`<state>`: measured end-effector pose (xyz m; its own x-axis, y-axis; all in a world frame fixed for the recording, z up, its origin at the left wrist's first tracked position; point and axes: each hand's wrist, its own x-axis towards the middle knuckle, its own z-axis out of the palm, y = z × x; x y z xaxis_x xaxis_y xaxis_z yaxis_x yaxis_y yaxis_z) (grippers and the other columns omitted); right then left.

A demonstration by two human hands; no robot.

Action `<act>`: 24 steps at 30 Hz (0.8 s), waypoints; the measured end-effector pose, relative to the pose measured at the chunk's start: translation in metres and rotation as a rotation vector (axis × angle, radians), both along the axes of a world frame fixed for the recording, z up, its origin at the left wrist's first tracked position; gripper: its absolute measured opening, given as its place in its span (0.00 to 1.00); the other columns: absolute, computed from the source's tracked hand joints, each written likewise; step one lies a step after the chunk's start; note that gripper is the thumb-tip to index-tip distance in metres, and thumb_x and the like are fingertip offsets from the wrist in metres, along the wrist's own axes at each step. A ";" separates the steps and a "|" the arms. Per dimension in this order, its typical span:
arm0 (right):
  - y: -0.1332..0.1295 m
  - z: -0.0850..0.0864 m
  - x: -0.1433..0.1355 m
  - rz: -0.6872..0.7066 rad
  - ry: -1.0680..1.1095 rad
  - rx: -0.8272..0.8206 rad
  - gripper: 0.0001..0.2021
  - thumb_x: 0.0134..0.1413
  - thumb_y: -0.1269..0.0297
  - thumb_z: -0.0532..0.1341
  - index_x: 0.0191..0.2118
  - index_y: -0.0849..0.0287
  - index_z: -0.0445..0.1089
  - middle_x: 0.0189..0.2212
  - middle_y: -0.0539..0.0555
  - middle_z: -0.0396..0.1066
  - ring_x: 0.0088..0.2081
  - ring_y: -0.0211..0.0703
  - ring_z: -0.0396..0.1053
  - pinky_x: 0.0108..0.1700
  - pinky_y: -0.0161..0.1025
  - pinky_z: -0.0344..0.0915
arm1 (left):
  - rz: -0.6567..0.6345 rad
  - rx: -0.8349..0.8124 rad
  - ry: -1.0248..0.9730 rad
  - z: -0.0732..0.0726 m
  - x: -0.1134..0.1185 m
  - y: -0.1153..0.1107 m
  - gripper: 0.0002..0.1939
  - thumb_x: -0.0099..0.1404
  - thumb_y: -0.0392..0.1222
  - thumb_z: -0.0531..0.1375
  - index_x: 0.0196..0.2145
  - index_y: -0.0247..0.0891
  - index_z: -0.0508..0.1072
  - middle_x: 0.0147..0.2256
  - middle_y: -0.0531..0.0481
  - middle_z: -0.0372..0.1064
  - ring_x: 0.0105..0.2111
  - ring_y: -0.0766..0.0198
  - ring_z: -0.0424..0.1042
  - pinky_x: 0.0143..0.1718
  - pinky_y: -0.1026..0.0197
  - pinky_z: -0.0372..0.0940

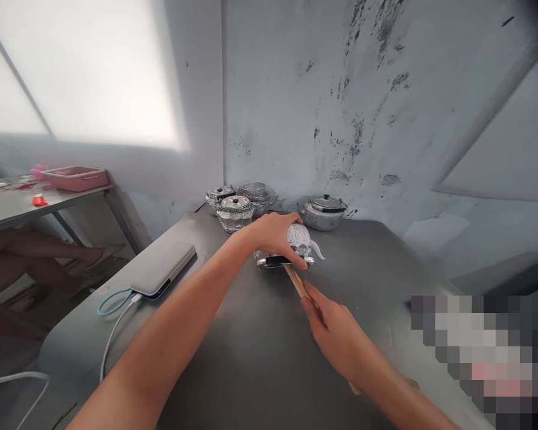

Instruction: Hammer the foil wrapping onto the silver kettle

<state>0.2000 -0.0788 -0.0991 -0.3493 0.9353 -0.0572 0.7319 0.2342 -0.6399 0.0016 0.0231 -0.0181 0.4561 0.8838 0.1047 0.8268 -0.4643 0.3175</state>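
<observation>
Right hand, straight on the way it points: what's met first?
The right hand, wooden stick leading, would likely meet the silvery object in the left hand first; depth at the stick's tip is unclear.

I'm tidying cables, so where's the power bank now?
In the head view, the power bank lies on the left side of the gray table, left of the left forearm, with a white cable in its near end.

Stick [295, 279], wood; silvery object [299, 235], crinkled, metallic-looking; lidded pot [325, 221], shiny metal; table [251, 358], smooth, softly sheened; wall [287, 119], flaking, patchily rough; basket [78, 178], plastic.
</observation>
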 end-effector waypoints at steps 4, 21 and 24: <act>0.000 -0.002 0.000 0.016 0.008 -0.008 0.20 0.68 0.55 0.42 0.56 0.51 0.63 0.24 0.47 0.64 0.24 0.41 0.60 0.29 0.36 0.54 | -0.023 -0.004 -0.016 0.000 -0.001 0.001 0.57 0.37 0.72 0.68 0.61 0.45 0.59 0.48 0.44 0.72 0.48 0.42 0.71 0.37 0.56 0.65; 0.003 0.000 -0.002 -0.005 0.021 0.028 0.20 0.67 0.52 0.43 0.56 0.51 0.62 0.21 0.45 0.59 0.22 0.40 0.55 0.26 0.35 0.51 | -0.032 -0.110 -0.040 0.007 -0.011 0.000 0.55 0.38 0.67 0.70 0.59 0.45 0.56 0.55 0.42 0.64 0.50 0.43 0.69 0.38 0.56 0.65; 0.002 -0.003 -0.002 0.021 0.014 0.022 0.21 0.68 0.54 0.43 0.58 0.51 0.62 0.22 0.46 0.62 0.23 0.41 0.58 0.27 0.36 0.53 | -0.022 -0.120 -0.042 0.008 -0.013 0.000 0.54 0.37 0.67 0.70 0.59 0.45 0.56 0.56 0.43 0.63 0.50 0.43 0.69 0.39 0.56 0.65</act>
